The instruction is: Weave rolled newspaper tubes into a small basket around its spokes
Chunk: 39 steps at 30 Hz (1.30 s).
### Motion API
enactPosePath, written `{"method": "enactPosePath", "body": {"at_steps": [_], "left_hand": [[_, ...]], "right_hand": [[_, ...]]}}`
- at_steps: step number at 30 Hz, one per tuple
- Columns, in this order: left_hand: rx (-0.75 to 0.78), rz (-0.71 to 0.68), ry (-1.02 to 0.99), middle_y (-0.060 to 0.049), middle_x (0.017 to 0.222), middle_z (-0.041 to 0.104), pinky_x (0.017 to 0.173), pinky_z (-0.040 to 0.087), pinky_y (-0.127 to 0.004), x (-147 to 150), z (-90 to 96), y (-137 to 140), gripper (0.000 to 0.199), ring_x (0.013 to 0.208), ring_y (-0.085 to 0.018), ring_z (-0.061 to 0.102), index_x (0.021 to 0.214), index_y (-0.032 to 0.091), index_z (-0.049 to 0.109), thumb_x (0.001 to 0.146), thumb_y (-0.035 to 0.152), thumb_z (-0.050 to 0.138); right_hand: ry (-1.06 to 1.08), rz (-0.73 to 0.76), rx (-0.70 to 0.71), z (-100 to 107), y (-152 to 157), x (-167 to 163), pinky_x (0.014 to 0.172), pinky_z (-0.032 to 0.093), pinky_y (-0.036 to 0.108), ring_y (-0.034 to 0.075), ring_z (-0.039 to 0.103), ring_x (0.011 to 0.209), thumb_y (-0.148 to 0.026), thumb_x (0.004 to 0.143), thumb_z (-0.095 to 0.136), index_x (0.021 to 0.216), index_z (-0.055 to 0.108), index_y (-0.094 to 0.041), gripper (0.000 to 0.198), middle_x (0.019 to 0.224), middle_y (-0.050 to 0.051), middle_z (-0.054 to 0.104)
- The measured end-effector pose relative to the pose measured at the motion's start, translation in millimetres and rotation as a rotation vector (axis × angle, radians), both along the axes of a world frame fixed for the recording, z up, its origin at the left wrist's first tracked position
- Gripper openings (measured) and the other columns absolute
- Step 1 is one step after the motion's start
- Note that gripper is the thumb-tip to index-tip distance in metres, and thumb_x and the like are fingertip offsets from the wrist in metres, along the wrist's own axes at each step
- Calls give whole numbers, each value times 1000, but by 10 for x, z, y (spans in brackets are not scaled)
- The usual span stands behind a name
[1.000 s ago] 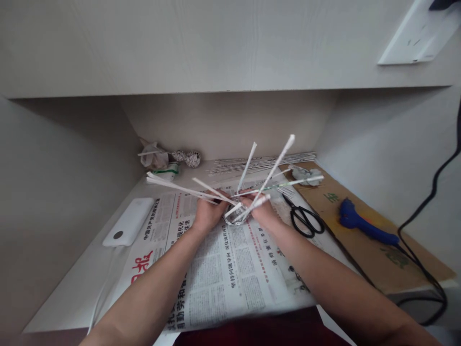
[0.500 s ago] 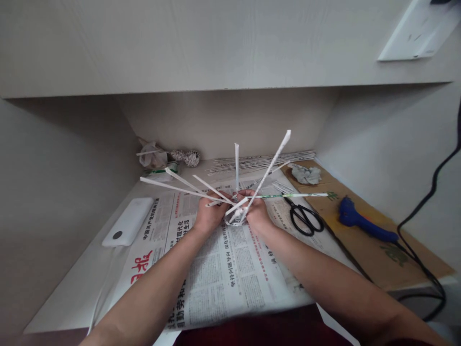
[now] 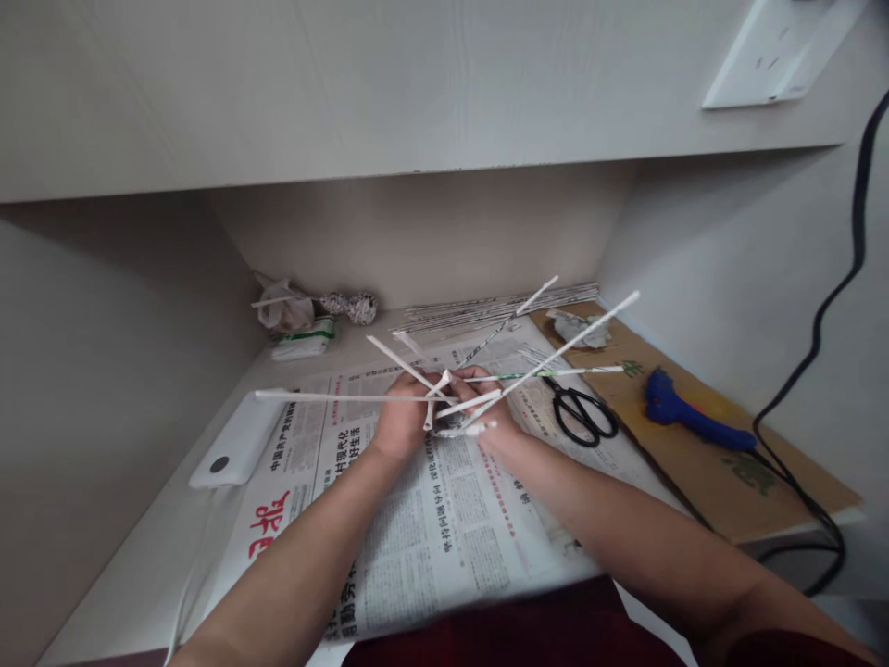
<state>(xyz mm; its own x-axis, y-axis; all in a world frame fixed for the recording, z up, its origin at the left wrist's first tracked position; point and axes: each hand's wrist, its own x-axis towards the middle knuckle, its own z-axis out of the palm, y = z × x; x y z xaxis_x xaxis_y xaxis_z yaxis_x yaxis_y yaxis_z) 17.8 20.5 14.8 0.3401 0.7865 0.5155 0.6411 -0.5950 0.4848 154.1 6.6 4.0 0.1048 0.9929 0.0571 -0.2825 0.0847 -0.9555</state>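
Between my hands is a small woven piece (image 3: 450, 424) made of rolled newspaper sticks, with several white stick ends fanning outward. My left hand (image 3: 403, 417) is closed on its left side, fingers partly hidden behind the sticks. On the other side my right hand (image 3: 494, 419) grips the piece, its fingertips around the sticks near the middle. One long stick (image 3: 569, 343) slants up to the right over my right hand, and a green-marked stick (image 3: 576, 372) points right. Spread newspaper (image 3: 444, 528) lies beneath both hands.
Black-handled scissors (image 3: 584, 415) lie right of my hands. A blue glue gun (image 3: 694, 415) rests on cardboard (image 3: 750, 505), its black cord (image 3: 820, 333) trailing right. A white power bank (image 3: 240, 443) is at left. Rolled paper sticks (image 3: 486, 313) and a plastic bag (image 3: 283, 306) are at the back.
The woven piece has been turned in my hands: the upright stick is gone from the middle and the long right-hand stick leans lower to the right. The view has shifted slightly.
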Motion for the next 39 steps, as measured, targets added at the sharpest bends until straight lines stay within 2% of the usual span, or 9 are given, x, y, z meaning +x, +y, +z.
{"method": "enactPosePath", "body": {"at_steps": [3, 9, 19, 25, 34, 39], "left_hand": [[21, 23, -12, -9, 86, 73, 80, 53, -35, 8, -19, 17, 17, 85, -24, 67, 79, 19, 73, 86, 18, 58], [-86, 38, -210, -5, 98, 76, 89, 53, -33, 51, -8, -6, 17, 93, -21, 69, 89, 22, 74, 84, 16, 59], [-120, 111, -229, -5, 92, 76, 87, 53, -31, 52, -45, -8, 15, 88, -20, 70, 89, 21, 73, 84, 20, 59], [-142, 96, -223, -6, 92, 75, 83, 52, -32, 38, -46, -3, 15, 86, -21, 69, 93, 19, 70, 86, 22, 57], [-100, 65, -235, -5, 83, 73, 78, 52, -30, 34, -17, -15, 10, 80, -19, 68, 87, 20, 66, 85, 20, 56], [-105, 51, -261, -5, 82, 72, 77, 53, -32, 40, -18, -2, 10, 78, -19, 68, 86, 19, 68, 84, 19, 58]], "right_hand": [[118, 15, -42, 31, -11, -7, 56, 47, 28, 17, 64, 60, -40, 65, 76, 75, 56, -22, 29, 66, -1, 67], [78, 0, -93, 40, -16, 2, 49, 41, 27, 16, 58, 52, -40, 67, 74, 71, 57, -24, 24, 56, -3, 62], [178, -84, -118, 1, 5, -32, 57, 49, 29, 17, 63, 61, -37, 57, 76, 78, 55, -25, 32, 66, -3, 65], [116, -21, -97, 9, -1, -28, 57, 47, 27, 16, 62, 62, -40, 65, 73, 74, 54, -24, 27, 67, -2, 65], [195, 46, -73, -25, 15, -25, 65, 51, 30, 18, 66, 68, -39, 64, 75, 77, 54, -23, 30, 70, -1, 67], [238, 36, -58, -84, 46, -29, 61, 49, 31, 20, 65, 67, -41, 59, 78, 70, 51, -24, 33, 66, -1, 66]]}}
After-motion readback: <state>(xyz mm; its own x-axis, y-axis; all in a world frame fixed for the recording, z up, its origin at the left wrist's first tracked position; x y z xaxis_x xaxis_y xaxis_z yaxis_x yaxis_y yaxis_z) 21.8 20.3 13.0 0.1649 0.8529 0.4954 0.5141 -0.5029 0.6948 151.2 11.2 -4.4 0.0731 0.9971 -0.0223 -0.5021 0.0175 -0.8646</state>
